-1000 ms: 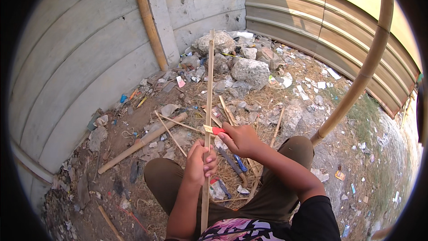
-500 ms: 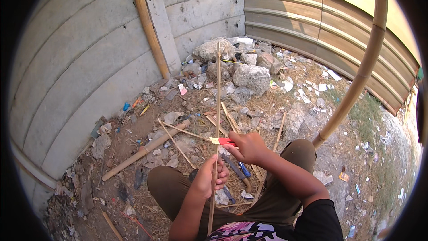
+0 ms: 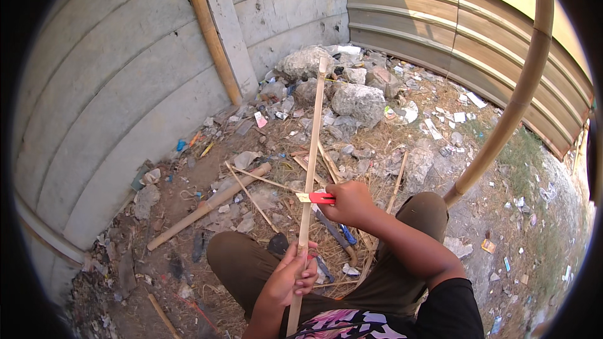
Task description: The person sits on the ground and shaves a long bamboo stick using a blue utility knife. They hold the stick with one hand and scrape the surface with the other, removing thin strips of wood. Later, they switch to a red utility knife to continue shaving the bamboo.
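A long, pale bamboo strip (image 3: 316, 119) rises from my lap toward the rocks, its broad face showing. My left hand (image 3: 291, 279) is closed around its lower part, thumb along the strip. In my right hand (image 3: 350, 203) is a red utility knife (image 3: 322, 198), its bright blade lying across the strip above my left hand. The blade touches or nearly touches the strip; the exact contact cannot be made out. On the ground between my knees, partly hidden by my hands, lies a dark-bladed knife with a brown handle (image 3: 345, 248), beside a blue object (image 3: 347, 234).
A bamboo pole (image 3: 207, 208) and several thin strips lie on littered ground ahead. Rocks (image 3: 358, 103) are heaped near the corner of a concrete wall (image 3: 125, 81) and a corrugated fence (image 3: 408, 19). A thick bamboo post (image 3: 502, 132) leans upright at my right.
The bamboo strip has turned, showing a wider face, and its top has shifted right. My left hand has slid slightly lower; my right hand and the utility knife have moved a little right.
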Available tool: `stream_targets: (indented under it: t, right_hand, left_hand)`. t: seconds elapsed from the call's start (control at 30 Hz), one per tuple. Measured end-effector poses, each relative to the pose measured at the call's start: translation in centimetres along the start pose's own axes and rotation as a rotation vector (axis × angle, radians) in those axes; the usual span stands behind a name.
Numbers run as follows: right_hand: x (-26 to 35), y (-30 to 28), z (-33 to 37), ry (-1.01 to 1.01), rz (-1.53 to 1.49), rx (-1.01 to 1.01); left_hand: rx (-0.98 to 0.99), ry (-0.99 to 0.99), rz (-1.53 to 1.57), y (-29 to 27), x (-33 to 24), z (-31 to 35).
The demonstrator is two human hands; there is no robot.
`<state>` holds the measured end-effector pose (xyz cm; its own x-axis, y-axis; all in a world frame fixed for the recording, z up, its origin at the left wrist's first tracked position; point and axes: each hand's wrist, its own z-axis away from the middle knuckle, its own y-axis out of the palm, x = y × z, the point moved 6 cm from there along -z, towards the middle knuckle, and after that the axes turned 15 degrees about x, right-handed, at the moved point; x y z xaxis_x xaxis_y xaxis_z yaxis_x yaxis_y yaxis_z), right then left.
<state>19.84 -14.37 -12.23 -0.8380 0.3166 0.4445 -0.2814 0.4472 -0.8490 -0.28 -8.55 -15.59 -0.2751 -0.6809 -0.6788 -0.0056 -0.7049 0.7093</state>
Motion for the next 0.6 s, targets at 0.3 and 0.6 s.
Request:
stream_targets:
  t: [0.3, 0.6]
  right_hand:
    - [2.5, 1.6, -0.1, -0.113, -0.22, 0.115]
    - [4.3, 3.4, 0.9, -0.369, -0.072, 0.18]
  left_hand:
    - [-0.005, 0.158, 0.141, -3.7, -1.0, -1.3]
    - [0.058, 0.246, 0.261, -4.3, -1.3, -1.1]
